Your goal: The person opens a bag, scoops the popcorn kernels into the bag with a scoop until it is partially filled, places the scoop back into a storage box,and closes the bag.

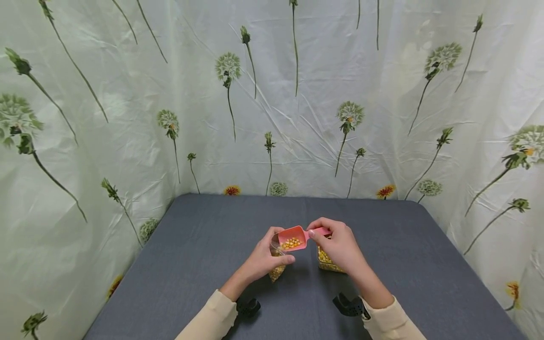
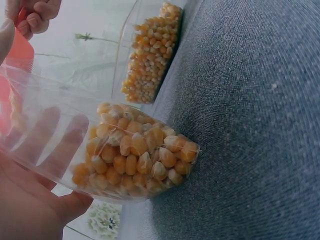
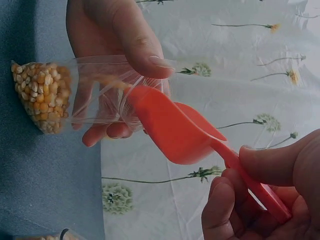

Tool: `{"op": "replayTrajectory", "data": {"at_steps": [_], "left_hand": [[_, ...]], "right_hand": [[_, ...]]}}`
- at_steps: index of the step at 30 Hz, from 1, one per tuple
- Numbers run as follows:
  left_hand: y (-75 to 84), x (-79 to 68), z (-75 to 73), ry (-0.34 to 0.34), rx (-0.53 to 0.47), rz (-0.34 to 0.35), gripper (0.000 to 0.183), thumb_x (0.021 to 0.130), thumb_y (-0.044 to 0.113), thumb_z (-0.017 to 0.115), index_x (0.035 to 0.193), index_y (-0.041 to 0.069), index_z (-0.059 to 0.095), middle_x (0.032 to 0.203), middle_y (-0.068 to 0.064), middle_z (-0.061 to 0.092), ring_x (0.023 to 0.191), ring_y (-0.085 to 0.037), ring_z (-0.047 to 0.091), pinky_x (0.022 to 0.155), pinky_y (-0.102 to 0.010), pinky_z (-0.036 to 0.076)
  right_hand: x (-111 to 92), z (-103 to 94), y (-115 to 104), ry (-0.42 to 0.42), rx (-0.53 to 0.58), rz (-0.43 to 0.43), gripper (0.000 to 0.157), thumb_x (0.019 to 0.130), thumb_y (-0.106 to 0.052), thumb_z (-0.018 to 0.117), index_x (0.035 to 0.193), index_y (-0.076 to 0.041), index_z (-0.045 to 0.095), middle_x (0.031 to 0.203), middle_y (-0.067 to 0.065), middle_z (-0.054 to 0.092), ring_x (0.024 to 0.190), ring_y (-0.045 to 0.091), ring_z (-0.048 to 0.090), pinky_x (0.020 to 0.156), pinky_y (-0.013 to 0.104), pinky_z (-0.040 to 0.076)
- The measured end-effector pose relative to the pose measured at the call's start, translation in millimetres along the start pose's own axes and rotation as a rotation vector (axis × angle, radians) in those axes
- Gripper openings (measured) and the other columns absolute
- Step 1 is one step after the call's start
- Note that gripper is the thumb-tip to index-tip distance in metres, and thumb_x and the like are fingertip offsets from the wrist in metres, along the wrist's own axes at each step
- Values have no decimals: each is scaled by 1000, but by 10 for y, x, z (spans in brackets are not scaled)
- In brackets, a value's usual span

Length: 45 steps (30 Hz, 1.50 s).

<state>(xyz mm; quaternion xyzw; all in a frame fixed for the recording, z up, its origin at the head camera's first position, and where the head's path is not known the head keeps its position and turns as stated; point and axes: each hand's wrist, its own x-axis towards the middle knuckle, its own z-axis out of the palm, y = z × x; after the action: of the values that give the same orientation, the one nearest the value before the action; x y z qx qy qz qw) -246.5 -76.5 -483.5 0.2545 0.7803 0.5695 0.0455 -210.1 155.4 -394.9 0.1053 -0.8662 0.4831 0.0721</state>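
Note:
My left hand [image 1: 264, 257] grips a clear plastic bag [image 2: 135, 155] near its mouth, fingers and thumb curled round it. Corn kernels fill the bag's lower part, which hangs close over the table. In my right hand [image 1: 337, 243] is the handle of a red scoop [image 3: 175, 130], pinched between thumb and fingers. The scoop's front lip lies inside the bag's mouth, tilted down toward it, with kernels [image 1: 291, 242] in its bowl. From the right wrist view, a few blurred kernels show in the bag just below the lip.
A clear container [image 1: 331, 267] of corn kernels stands on the table just beneath my right hand. The dark grey tabletop [image 1: 204, 236] reaches back to a pale curtain [image 1: 272, 113] printed with dandelions. Black camera mounts [image 1: 350, 306] sit at both wrists.

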Motion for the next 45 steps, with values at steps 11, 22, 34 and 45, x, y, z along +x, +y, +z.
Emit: {"op": "replayTrajectory", "data": {"at_steps": [11, 22, 34, 45], "left_hand": [[-34, -2, 16, 17, -14, 7, 61, 85, 38, 82, 132, 27, 44, 120, 4, 61, 101, -21, 61, 81, -40, 52], [-49, -18, 15, 4, -26, 2, 63, 85, 37, 83, 133, 27, 43, 120, 3, 61, 94, -19, 63, 80, -37, 54], [-45, -14, 9, 16, -28, -12, 62, 85, 36, 83, 132, 27, 44, 121, 4, 61, 99, -20, 62, 83, -40, 52], [-39, -7, -17, 31, -42, 12, 59, 87, 31, 82, 132, 23, 45, 120, 1, 63, 97, -21, 63, 83, -41, 52]], "right_hand": [[-31, 31, -42, 69, -121, -129, 12, 91, -13, 76, 96, -23, 73, 85, -6, 67, 74, 15, 61, 58, 34, 50], [-53, 48, -35, 75, -152, -139, 13, 92, -14, 75, 97, -25, 73, 87, -10, 66, 76, 12, 61, 61, 34, 51], [-55, 45, -30, 80, -163, -155, 15, 90, -13, 77, 96, -27, 74, 89, -12, 65, 76, 12, 61, 65, 34, 52], [-46, 38, -56, 89, -163, -175, 14, 90, -14, 77, 96, -26, 74, 89, -12, 66, 75, 11, 61, 64, 33, 53]]}}
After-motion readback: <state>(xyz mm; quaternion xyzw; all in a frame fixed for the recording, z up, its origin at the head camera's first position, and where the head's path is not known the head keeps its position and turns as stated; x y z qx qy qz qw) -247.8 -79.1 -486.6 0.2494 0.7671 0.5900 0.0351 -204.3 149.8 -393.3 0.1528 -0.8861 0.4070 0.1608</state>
